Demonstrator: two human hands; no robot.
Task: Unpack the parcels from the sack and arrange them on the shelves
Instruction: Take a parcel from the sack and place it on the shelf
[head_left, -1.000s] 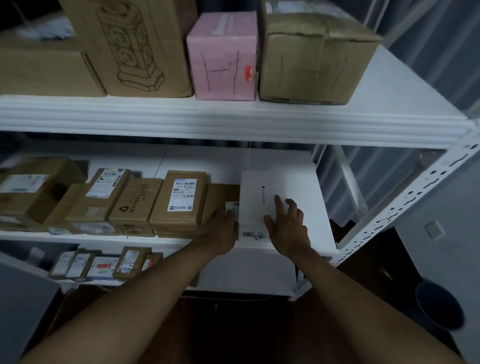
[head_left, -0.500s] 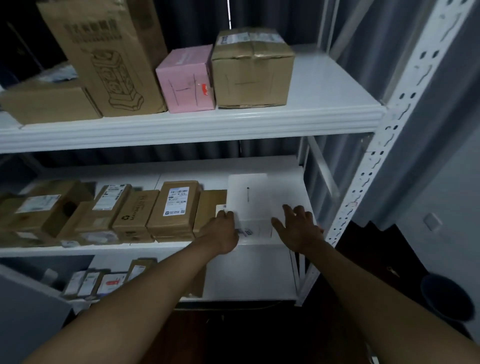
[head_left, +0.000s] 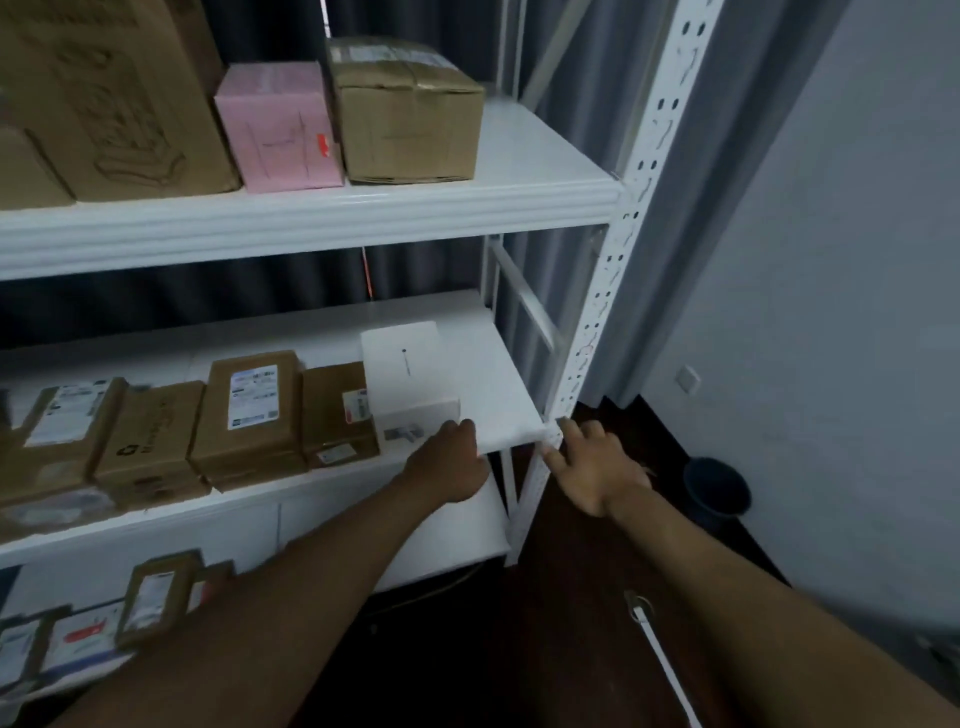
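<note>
A white box (head_left: 408, 374) lies at the right end of a row of brown parcels (head_left: 249, 410) on the middle shelf (head_left: 491, 387). My left hand (head_left: 449, 462) is at the shelf's front edge, its loosely bent fingers against the box's front right corner, gripping nothing. My right hand (head_left: 597, 467) hovers off the shelf beside the right front post (head_left: 613, 280), fingers spread and empty. No sack is in view.
On the top shelf stand a pink box (head_left: 280, 130), a taped brown box (head_left: 405, 114) and a large printed carton (head_left: 104, 98). Small labelled parcels (head_left: 150, 597) lie on the lower shelf. A dark bin (head_left: 717, 491) and a white strap (head_left: 665, 670) are on the floor.
My right hand has left the white box and drawn back to the right, past the shelf's corner. My left hand has slid along the box's front. The view has swung right.
</note>
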